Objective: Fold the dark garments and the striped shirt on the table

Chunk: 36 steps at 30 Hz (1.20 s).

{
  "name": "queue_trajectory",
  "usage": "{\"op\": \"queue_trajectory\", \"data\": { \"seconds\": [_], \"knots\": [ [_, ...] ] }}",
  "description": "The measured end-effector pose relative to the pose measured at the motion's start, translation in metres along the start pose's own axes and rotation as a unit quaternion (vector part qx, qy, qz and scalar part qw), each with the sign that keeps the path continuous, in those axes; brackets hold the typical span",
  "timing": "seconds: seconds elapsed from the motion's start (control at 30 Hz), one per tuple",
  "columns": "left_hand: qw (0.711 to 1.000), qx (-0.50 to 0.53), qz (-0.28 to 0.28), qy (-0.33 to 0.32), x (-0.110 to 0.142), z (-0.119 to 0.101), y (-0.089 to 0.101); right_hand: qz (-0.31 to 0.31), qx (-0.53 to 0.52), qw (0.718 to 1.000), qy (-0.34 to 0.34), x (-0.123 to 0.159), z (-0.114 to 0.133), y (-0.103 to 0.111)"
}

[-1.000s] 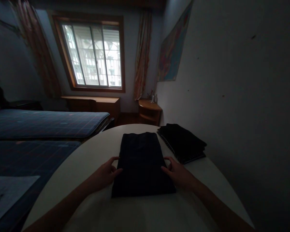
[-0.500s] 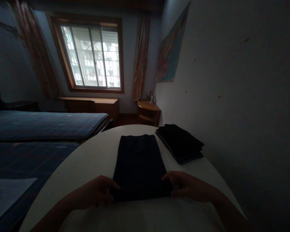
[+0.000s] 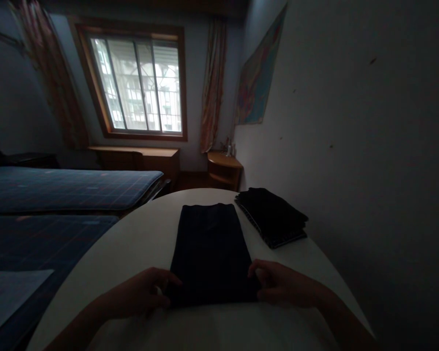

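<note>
A dark folded garment lies flat in the middle of a round white table. My left hand pinches its near left corner, fingers curled onto the cloth. At the near right corner my right hand grips the edge in the same way. A stack of dark folded clothes sits just beyond, to the right of the garment and apart from it.
A bed with a blue checked cover stands to the left. A white sheet of paper lies at lower left. A window, wooden desk and corner shelf are at the back. A wall runs close on the right.
Both hands slid from the garment's middle sides down to its near corners and closed on them. The garment lies where it was.
</note>
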State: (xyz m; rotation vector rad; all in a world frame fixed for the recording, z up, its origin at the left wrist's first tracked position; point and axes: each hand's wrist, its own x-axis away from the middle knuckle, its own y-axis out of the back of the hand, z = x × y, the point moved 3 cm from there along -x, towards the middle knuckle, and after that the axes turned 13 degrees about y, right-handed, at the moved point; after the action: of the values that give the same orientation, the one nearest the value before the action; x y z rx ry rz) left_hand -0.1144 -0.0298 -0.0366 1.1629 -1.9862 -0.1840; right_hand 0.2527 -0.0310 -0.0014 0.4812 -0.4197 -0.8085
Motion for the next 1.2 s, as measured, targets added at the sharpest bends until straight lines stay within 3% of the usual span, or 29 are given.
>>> {"op": "queue_trajectory", "data": {
  "seconds": [0.27, 0.47, 0.73, 0.83, 1.0, 1.1, 1.2],
  "knots": [
    [1.000, -0.003, -0.006, 0.026, 0.002, 0.003, 0.000, -0.012, -0.019, 1.000, 0.008, -0.001, -0.012, 0.000],
    [0.999, -0.035, -0.012, -0.003, 0.008, -0.001, 0.002, 0.025, -0.017, 1.000, -0.004, 0.002, -0.002, 0.001],
    [0.998, -0.058, -0.023, -0.026, 0.009, -0.006, 0.000, 0.028, 0.014, 1.000, 0.003, 0.003, 0.000, 0.000],
    [0.990, -0.094, -0.081, -0.065, 0.006, -0.010, 0.005, 0.000, 0.073, 0.997, 0.013, 0.001, 0.000, 0.002],
    [0.951, -0.156, -0.199, -0.179, 0.005, -0.024, 0.003, -0.112, 0.204, 0.969, 0.082, -0.005, 0.021, 0.000],
    [0.928, -0.219, -0.159, -0.257, 0.006, -0.031, -0.013, -0.076, 0.222, 0.957, 0.169, -0.011, 0.035, -0.019],
    [0.905, -0.294, -0.108, -0.287, 0.004, -0.031, -0.027, -0.002, 0.250, 0.950, 0.185, -0.018, 0.036, -0.039]
  ]
}}
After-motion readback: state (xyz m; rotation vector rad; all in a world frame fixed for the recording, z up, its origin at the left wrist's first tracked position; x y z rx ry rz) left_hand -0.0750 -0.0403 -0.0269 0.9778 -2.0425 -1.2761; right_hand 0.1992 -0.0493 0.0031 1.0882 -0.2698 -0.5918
